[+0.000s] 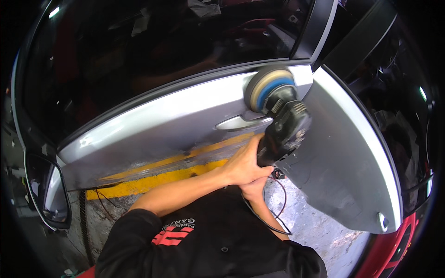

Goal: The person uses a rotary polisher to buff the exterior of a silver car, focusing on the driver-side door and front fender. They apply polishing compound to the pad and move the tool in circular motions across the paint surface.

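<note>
A black power polisher (287,132) with a round pad (266,90) in cream, blue and dark layers is pressed to the silver car door (181,111), just below the window and above the door handle (241,123). The pad's edge is blurred. My left hand (245,162) wraps round the polisher's black body, its fingers partly hidden behind it. Lower down, my right hand (255,186) is closed at the tool's rear end, close under the left one. Part of that hand is hidden by the left wrist.
A black cord (283,199) loops down beside my right forearm. The side mirror (48,187) juts out at the left. The silver rear door (345,162) adjoins on the right, and a red car (391,252) stands at the lower right. Yellow shows on the grey floor (134,186).
</note>
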A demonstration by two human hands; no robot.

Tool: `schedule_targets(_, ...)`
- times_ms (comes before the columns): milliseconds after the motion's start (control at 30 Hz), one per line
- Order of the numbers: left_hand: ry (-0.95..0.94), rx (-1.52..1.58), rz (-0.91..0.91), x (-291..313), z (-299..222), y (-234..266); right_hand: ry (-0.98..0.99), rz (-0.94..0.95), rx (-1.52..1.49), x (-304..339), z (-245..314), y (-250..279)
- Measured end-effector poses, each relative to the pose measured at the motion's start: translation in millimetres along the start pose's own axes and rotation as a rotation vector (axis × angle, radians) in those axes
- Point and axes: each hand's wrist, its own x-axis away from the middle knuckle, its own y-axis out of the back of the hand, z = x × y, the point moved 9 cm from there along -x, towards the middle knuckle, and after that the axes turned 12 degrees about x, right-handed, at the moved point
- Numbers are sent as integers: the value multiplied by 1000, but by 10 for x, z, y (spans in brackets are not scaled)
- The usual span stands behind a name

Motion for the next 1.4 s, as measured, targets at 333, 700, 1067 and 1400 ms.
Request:
schedule_targets(333, 160, 248, -117, 1137, 143, 786, 156, 329, 292, 290, 90, -872)
schedule_targets(700, -201, 210, -440, 877, 97, 258, 62, 363, 197, 101, 79, -226)
schedule_targets(1067, -353, 144, -622, 312, -4, -219, 268, 354, 373, -404, 511, 473)
schedule_targets(1400, -582, -681, -861, 623, -947, -31, 281, 395, 368, -447, 283, 288)
